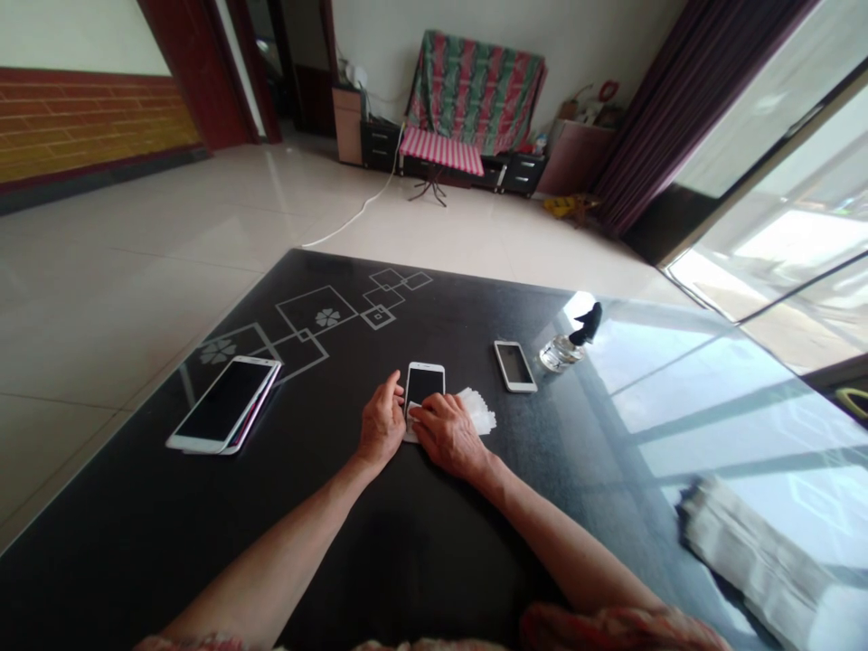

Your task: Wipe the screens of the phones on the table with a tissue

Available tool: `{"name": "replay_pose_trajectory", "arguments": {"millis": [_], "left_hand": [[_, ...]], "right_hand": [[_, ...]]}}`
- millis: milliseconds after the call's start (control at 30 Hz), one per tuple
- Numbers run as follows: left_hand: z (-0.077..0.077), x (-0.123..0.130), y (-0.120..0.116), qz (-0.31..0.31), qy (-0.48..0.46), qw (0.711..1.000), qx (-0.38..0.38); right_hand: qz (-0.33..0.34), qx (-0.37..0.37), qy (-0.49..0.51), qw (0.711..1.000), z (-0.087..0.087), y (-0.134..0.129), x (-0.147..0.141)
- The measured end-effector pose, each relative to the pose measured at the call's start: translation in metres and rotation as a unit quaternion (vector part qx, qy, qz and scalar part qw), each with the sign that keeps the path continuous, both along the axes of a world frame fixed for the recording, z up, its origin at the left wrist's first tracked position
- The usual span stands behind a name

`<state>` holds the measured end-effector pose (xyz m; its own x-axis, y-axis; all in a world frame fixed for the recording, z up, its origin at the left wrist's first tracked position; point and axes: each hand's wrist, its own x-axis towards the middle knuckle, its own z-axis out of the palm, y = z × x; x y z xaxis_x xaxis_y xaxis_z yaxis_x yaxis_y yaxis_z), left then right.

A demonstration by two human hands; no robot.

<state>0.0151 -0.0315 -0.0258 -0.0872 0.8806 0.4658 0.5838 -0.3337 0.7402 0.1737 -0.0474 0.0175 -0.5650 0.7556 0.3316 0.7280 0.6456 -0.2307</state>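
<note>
A white smartphone (425,380) lies face up on the dark tabletop between my hands. My left hand (383,423) rests along its left edge, fingers curved against the side and steadying it. Over the lower screen is my right hand (451,432), fingers bent and pressed on a white tissue (480,411). Most of the tissue spreads out to the right of the phone, and a bit shows at the fingertips. The lower part of the screen is hidden under the right hand.
Left on the table (325,533) are stacked larger phones or tablets (223,404). A smaller white phone (515,366) and a clear spray bottle (562,351) with a black nozzle stand right. A folded grey cloth (752,551) lies near right. Beyond is a striped folding table (442,151).
</note>
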Motion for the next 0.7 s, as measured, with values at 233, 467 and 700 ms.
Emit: {"name": "replay_pose_trajectory", "arguments": {"millis": [233,467,700], "left_hand": [[-0.002,-0.002,0.002,0.018,-0.014,1.0,0.001],[-0.002,-0.003,0.003,0.016,-0.007,1.0,0.003],[-0.004,-0.003,0.004,0.009,-0.003,1.0,0.01]], "right_hand": [[-0.017,-0.002,0.016,1.0,-0.002,0.021,-0.014],[0.054,-0.031,0.017,0.998,-0.001,0.005,-0.003],[0.057,-0.039,0.044,0.997,-0.002,-0.006,0.012]]}}
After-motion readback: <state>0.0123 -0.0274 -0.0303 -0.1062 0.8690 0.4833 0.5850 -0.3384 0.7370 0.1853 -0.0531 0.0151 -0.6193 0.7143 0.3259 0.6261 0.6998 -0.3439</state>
